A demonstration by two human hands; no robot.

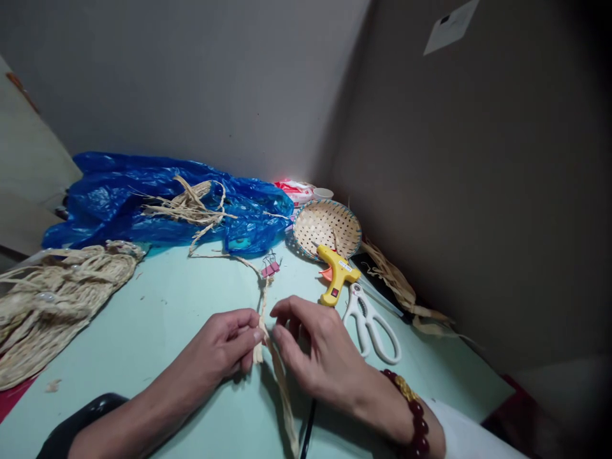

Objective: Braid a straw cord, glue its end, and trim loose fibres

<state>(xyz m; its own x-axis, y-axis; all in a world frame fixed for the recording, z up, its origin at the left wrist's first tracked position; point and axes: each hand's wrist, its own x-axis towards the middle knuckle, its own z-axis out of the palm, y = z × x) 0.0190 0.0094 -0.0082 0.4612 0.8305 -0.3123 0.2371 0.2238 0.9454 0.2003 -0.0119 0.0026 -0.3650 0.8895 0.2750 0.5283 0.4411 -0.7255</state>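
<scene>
My left hand (227, 344) pinches a pale strip of dried plant fibre (264, 306) between thumb and fingers. Just to the right, my right hand (315, 344) has its thumb and fingers apart, close to the strip with nothing seen in its grasp. Above the hands the strip is twisted into a thin cord, and a pink binder clip (270, 268) sits at its upper part. One flat, loose length hangs down between my hands toward the near edge of the view. The cord runs on from the clip to the left.
A yellow glue gun (338, 275) leans by a woven basket (327, 226), with white-handled scissors (370, 325) right of my right hand. Blue plastic (119, 197) bearing a fibre bundle (191, 203) lies at the back. Braided fibre pieces (62, 312) cover the left side of the table (167, 287).
</scene>
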